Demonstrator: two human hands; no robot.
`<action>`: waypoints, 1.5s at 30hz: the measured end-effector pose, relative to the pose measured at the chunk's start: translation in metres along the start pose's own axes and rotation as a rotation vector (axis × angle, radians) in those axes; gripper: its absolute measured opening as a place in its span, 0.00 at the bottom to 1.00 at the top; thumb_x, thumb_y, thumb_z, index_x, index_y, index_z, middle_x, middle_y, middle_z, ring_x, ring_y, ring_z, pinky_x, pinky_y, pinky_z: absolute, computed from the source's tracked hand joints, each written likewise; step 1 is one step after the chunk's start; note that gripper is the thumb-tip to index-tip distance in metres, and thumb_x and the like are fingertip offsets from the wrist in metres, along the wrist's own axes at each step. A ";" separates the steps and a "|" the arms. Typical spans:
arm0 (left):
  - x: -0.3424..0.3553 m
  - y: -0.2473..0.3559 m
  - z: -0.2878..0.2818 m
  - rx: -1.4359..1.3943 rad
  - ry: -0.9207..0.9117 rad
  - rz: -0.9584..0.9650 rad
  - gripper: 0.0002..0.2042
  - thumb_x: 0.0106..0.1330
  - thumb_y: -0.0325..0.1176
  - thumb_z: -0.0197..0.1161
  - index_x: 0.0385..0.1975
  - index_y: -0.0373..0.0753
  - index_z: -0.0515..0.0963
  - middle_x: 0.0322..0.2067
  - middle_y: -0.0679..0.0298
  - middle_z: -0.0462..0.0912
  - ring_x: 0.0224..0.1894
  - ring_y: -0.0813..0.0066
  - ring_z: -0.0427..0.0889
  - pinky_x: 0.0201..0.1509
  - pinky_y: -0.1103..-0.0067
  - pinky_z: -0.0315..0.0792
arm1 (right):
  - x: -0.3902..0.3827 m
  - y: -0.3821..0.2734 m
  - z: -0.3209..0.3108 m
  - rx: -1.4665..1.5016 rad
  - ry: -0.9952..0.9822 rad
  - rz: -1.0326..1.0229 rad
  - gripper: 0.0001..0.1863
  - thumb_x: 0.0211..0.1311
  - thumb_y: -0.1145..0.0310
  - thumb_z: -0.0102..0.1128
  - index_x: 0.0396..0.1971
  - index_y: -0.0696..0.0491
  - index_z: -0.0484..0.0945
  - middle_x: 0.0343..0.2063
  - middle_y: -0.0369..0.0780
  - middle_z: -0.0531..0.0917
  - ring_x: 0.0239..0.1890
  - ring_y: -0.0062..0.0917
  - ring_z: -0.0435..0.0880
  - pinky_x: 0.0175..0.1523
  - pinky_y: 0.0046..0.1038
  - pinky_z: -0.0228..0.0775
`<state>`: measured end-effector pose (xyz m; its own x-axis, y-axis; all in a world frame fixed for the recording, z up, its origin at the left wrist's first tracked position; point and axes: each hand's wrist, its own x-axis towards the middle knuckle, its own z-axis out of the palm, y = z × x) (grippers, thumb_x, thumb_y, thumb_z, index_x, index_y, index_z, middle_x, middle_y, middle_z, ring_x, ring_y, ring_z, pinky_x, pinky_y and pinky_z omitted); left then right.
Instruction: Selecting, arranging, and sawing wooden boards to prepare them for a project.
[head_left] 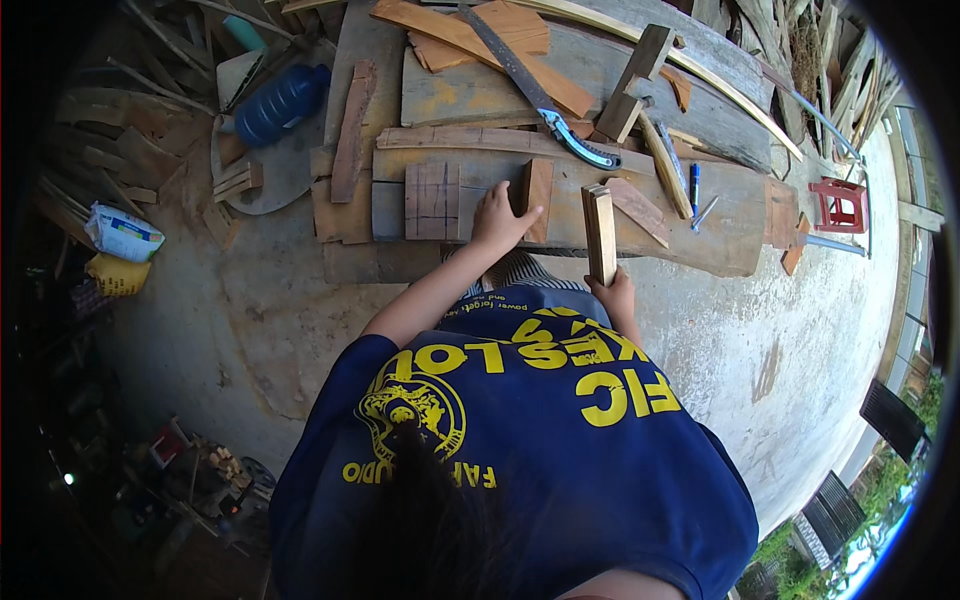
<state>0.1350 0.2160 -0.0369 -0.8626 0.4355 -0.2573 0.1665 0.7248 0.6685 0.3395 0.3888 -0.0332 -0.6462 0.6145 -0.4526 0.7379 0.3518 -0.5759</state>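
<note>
My left hand [500, 218] is over the front of the workbench with fingers apart, its thumb at an upright reddish wooden block [538, 185]; whether it touches the block I cannot tell. Just left of it lies a flat board [432, 200] marked with dark lines. My right hand [610, 288] grips a bundle of narrow pale wood strips [600, 230] by its lower end. A pinkish offcut [637, 210] lies beside the bundle.
The plank bench [735, 247] carries a blue-handled saw [575, 142], a hammer [665, 165], markers [694, 188] and loose boards [480, 30]. A blue water jug [280, 105] and scrap wood are at left, a red plastic stool [840, 205] at right.
</note>
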 end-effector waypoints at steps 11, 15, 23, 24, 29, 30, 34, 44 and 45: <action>0.007 -0.030 -0.025 -0.969 -0.411 -0.373 0.30 0.54 0.26 0.61 0.59 0.37 0.59 0.44 0.58 0.76 0.46 0.67 0.77 0.45 0.71 0.75 | -0.021 0.033 0.006 -0.036 0.005 0.121 0.26 0.40 0.57 0.69 0.35 0.61 0.76 0.30 0.55 0.81 0.38 0.47 0.81 0.42 0.39 0.72; -0.025 -0.062 -0.084 -1.086 -0.376 -0.396 0.31 0.59 0.28 0.58 0.63 0.40 0.55 0.51 0.58 0.72 0.52 0.66 0.74 0.49 0.68 0.75 | -0.017 0.026 0.005 -0.039 -0.025 0.133 0.26 0.40 0.57 0.68 0.38 0.60 0.76 0.32 0.55 0.81 0.39 0.46 0.80 0.44 0.39 0.71; -0.042 -0.119 -0.110 -1.128 -0.135 -0.444 0.28 0.60 0.29 0.58 0.62 0.38 0.58 0.52 0.58 0.71 0.53 0.65 0.72 0.54 0.68 0.70 | 0.018 -0.019 0.009 -0.112 -0.112 -0.088 0.26 0.43 0.58 0.69 0.39 0.60 0.75 0.31 0.54 0.81 0.37 0.47 0.80 0.42 0.40 0.72; -0.039 -0.123 -0.102 -0.979 0.000 -0.377 0.26 0.61 0.31 0.58 0.60 0.37 0.61 0.52 0.56 0.71 0.54 0.62 0.72 0.55 0.69 0.69 | 0.022 -0.027 0.009 -0.126 -0.095 -0.108 0.26 0.43 0.58 0.69 0.39 0.61 0.75 0.31 0.54 0.81 0.37 0.47 0.80 0.42 0.40 0.71; -0.042 -0.132 -0.085 -0.206 0.277 -0.407 0.23 0.62 0.35 0.58 0.56 0.34 0.66 0.51 0.50 0.71 0.54 0.56 0.70 0.57 0.71 0.65 | 0.034 -0.079 0.009 -0.207 -0.129 -0.278 0.25 0.45 0.57 0.68 0.41 0.57 0.75 0.30 0.52 0.81 0.36 0.46 0.80 0.42 0.39 0.72; -0.046 -0.131 -0.082 -0.141 0.286 -0.387 0.23 0.62 0.36 0.59 0.55 0.33 0.67 0.50 0.49 0.72 0.53 0.57 0.71 0.56 0.71 0.66 | 0.037 -0.092 0.010 -0.194 -0.138 -0.295 0.25 0.45 0.57 0.68 0.41 0.57 0.75 0.30 0.52 0.81 0.36 0.46 0.80 0.42 0.39 0.72; -0.055 -0.134 -0.085 -0.069 0.262 -0.348 0.24 0.61 0.38 0.60 0.54 0.32 0.67 0.50 0.47 0.72 0.52 0.55 0.72 0.55 0.70 0.67 | 0.046 -0.152 0.025 -0.230 -0.245 -0.445 0.25 0.45 0.57 0.67 0.42 0.55 0.74 0.29 0.51 0.81 0.35 0.45 0.80 0.41 0.40 0.72; -0.105 -0.148 -0.067 -0.223 0.246 -0.455 0.26 0.62 0.44 0.58 0.54 0.31 0.66 0.51 0.43 0.70 0.55 0.48 0.69 0.57 0.67 0.64 | 0.044 -0.280 0.124 -0.683 -0.484 -0.728 0.18 0.50 0.64 0.61 0.41 0.55 0.73 0.39 0.48 0.80 0.43 0.40 0.80 0.44 0.41 0.74; -0.115 -0.151 -0.066 -0.233 0.246 -0.460 0.26 0.62 0.43 0.58 0.53 0.31 0.67 0.51 0.43 0.71 0.55 0.49 0.69 0.58 0.67 0.64 | 0.041 -0.280 0.134 -0.682 -0.510 -0.739 0.18 0.50 0.64 0.61 0.41 0.55 0.73 0.39 0.48 0.80 0.43 0.40 0.80 0.44 0.41 0.74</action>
<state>0.1780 0.0212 -0.0624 -0.9120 -0.0545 -0.4066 -0.3382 0.6611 0.6698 0.0805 0.2213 0.0181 -0.8572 -0.2101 -0.4702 -0.0077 0.9181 -0.3962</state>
